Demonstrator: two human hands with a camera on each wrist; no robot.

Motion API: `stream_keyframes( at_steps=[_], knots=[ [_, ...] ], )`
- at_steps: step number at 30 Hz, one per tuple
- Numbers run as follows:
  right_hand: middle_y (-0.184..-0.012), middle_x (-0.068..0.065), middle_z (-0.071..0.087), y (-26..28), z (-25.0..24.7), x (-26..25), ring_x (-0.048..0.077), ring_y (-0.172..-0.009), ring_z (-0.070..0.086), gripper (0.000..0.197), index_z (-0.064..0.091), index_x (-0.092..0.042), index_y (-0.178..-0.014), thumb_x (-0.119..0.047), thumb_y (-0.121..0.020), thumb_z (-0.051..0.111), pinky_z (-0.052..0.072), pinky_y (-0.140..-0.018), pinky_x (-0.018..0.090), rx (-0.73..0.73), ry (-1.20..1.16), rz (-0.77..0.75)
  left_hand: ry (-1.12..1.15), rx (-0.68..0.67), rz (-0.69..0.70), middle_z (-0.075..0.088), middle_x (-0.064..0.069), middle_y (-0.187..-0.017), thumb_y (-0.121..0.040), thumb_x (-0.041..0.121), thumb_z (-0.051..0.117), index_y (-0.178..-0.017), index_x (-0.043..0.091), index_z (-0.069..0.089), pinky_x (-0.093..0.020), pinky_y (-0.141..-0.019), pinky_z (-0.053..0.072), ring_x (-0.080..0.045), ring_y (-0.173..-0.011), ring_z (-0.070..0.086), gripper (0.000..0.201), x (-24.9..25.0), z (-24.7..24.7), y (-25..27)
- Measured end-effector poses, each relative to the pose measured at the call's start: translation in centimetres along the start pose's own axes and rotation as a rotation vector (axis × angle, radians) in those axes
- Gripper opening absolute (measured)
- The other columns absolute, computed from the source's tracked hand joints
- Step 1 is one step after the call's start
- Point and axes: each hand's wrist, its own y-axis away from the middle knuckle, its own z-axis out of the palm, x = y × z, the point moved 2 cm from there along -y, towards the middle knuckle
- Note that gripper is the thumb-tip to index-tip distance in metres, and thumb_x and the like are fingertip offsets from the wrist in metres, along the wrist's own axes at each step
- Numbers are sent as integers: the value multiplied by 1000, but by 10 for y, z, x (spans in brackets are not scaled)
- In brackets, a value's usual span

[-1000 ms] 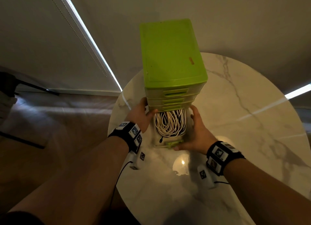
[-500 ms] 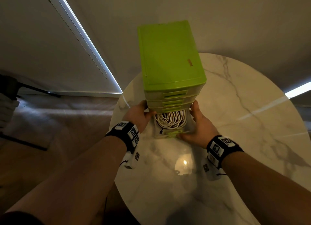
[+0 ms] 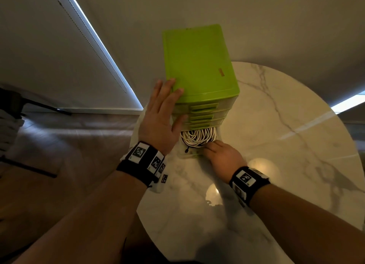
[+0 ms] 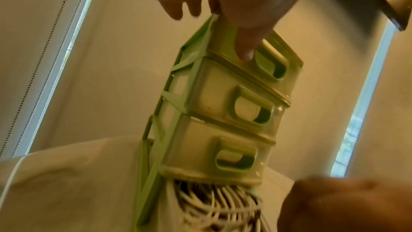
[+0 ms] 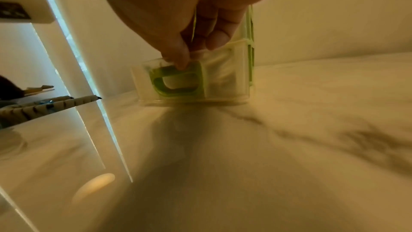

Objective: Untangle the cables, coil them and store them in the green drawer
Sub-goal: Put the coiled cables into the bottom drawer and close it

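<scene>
A green drawer unit [image 3: 197, 62] stands on the round marble table [image 3: 286, 155]. Its clear bottom drawer [image 3: 192, 155] is pulled partly out and holds coiled white cables [image 3: 197, 136], with a dark plug at the front. My left hand [image 3: 171, 93] lies flat on the unit's top front-left corner, fingers straight, thumb down the front. My right hand [image 3: 212, 148] is at the drawer's front. In the right wrist view its thumb [image 5: 180, 57] presses the green handle [image 5: 178, 84] and its fingers curl over the front wall. The left wrist view shows the closed upper drawers [image 4: 234, 105] above the cables [image 4: 211, 205].
The table's edge curves just left of the unit and my left wrist, with wooden floor [image 3: 69, 145] below. Dark stand legs [image 3: 39, 105] are on the floor at far left. A wall with window blinds [image 3: 88, 36] is behind the unit.
My left hand has left the drawer's side and risen onto the unit's top. My right hand has shifted from the drawer's side to its front. The drawer sits further in.
</scene>
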Motion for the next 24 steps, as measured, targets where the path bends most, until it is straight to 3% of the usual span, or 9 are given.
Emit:
stream_keyframes(
  at_steps=[3, 7, 13, 15, 17, 19, 21, 22, 24],
  knots=[
    [-112, 3, 71, -9, -4, 0, 30, -100, 65, 30, 74, -20, -113, -12, -85, 69, 59, -78, 40, -87, -13, 38, 35, 41, -61, 45, -7, -156, -92, 6, 69, -133, 13, 55, -45, -104, 49, -26, -142, 46, 44, -2, -3, -7],
    [-117, 1, 70, -17, -4, -3, 30, -107, 63, 33, 74, -24, -116, -12, -86, 67, 58, -84, 40, -113, -31, 97, 20, 45, -84, 46, -1, -156, -90, 5, 69, -131, 15, 58, -37, -97, 53, -20, -137, 51, 44, -1, -6, -9],
    [-109, 6, 71, -29, -1, 1, 34, -100, 64, 23, 77, -18, -107, -14, -85, 72, 58, -81, 40, 2, -80, 200, 27, 48, -116, 47, 3, -155, -91, 7, 68, -133, 16, 57, -33, -94, 54, -15, -133, 53, 45, 5, -12, -13],
    [-109, 7, 65, -24, -5, 3, 31, -101, 57, 19, 72, -16, -104, -23, -86, 72, 53, -81, 37, 128, -188, 332, 75, 48, -148, 43, 3, -157, -91, 10, 68, -145, 16, 48, -35, -103, 50, -17, -137, 50, 57, 4, -9, -10],
    [-111, 3, 55, -14, -13, 12, 25, -104, 50, 40, 60, -19, -104, -37, -76, 82, 46, -84, 33, 248, -311, 594, 277, 43, -281, 31, 12, -162, -85, 16, 77, -159, 17, 22, -41, -115, 41, -17, -145, 40, 92, -3, 2, 1],
    [-128, 4, 50, -8, -15, 25, 24, -121, 47, 84, 49, -19, -126, -50, -60, 90, 44, -97, 33, 223, -447, 816, 404, -5, -499, 16, 21, -165, -72, 25, 91, -162, 19, 1, -36, -120, 32, -7, -150, 28, 128, -16, 18, 22],
    [-156, 6, 33, -13, -11, 39, 24, -143, 33, 139, 19, -21, -156, -60, -46, 95, 36, -116, 39, 63, -537, 807, 351, -200, -677, 15, 10, -167, -59, 33, 98, -161, 22, -7, -23, -115, 28, 4, -144, 23, 148, -30, 39, 44],
    [-162, 5, 27, -18, -8, 44, 25, -147, 29, 152, 8, -24, -159, -62, -41, 96, 32, -120, 43, -1, -551, 738, 296, -321, -712, 19, 6, -166, -55, 34, 100, -161, 23, -9, -20, -111, 29, 2, -142, 26, 152, -34, 49, 52],
    [-155, 3, 38, -31, -5, 50, 25, -141, 41, 153, 6, -31, -158, -60, -37, 96, 40, -115, 45, -67, -608, 653, 226, -466, -700, 36, 3, -158, -54, 34, 99, -161, 23, -3, -22, -102, 37, -10, -135, 43, 149, -44, 66, 59]
  ],
)
